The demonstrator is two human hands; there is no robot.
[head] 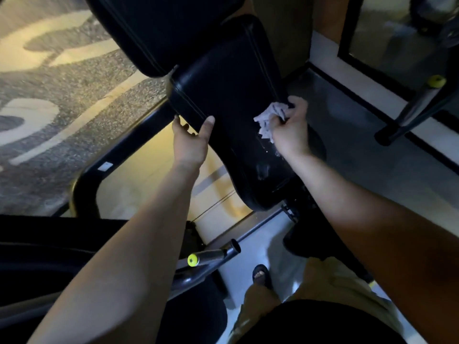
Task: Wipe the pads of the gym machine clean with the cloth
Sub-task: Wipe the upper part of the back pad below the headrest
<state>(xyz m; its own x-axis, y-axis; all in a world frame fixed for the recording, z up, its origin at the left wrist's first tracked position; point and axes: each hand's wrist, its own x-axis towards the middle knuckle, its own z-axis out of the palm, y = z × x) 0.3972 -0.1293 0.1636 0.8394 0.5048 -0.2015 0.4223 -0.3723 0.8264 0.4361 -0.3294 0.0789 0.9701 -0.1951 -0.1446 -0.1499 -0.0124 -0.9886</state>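
A long black seat pad [228,95] of the gym machine slants across the middle of the view. A second black pad [164,28] stands above it at the top. My right hand [289,131] grips a crumpled white cloth [269,117] and presses it against the seat pad's right edge. My left hand [192,140] holds the seat pad's left edge, thumb on top and fingers hidden underneath. A few wet spots glint on the pad below the cloth.
The black machine frame [119,155] curves at left, over a speckled floor with pale markings. A bar with a yellow end cap [192,259] sticks out low in the middle. Another yellow-capped bar [436,81] stands at right. My sandalled foot [260,275] is on the light floor.
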